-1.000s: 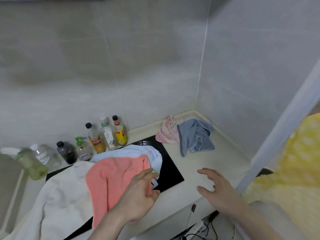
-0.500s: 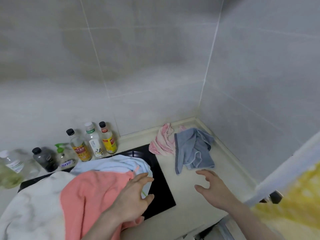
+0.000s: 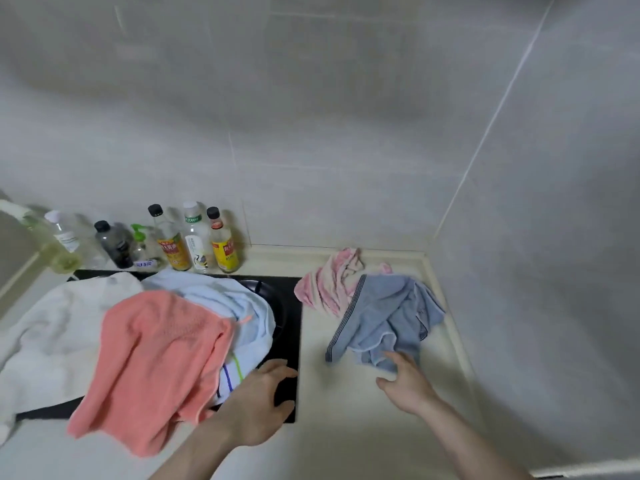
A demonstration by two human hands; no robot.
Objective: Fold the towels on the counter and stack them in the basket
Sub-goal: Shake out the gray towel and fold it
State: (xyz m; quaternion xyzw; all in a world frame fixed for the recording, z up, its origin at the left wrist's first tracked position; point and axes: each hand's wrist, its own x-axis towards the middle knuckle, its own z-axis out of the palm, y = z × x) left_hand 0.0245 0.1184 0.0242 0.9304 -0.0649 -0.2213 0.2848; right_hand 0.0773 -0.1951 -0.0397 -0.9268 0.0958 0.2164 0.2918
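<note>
A: Towels lie crumpled on the worktop (image 3: 349, 414): the blue-grey towel (image 3: 388, 317) right of the black hob (image 3: 287, 320), the coral towel (image 3: 156, 358) draped over it.

B: Hands?

A: Right hand (image 3: 405, 382) fingers spread, tips at the blue-grey hem; left hand (image 3: 258, 407) relaxed, holding nothing.

B: Risk?

A: A one-handed pull could drag the pink striped towel (image 3: 329, 285) along.

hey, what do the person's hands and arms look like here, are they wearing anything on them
Both the left hand and the right hand are bare: no gloves, rings, watch or bracelets show. The forearms are bare too, with no sleeve in view down to the bottom edge of the picture. No markings or tattoos can be made out.
</note>
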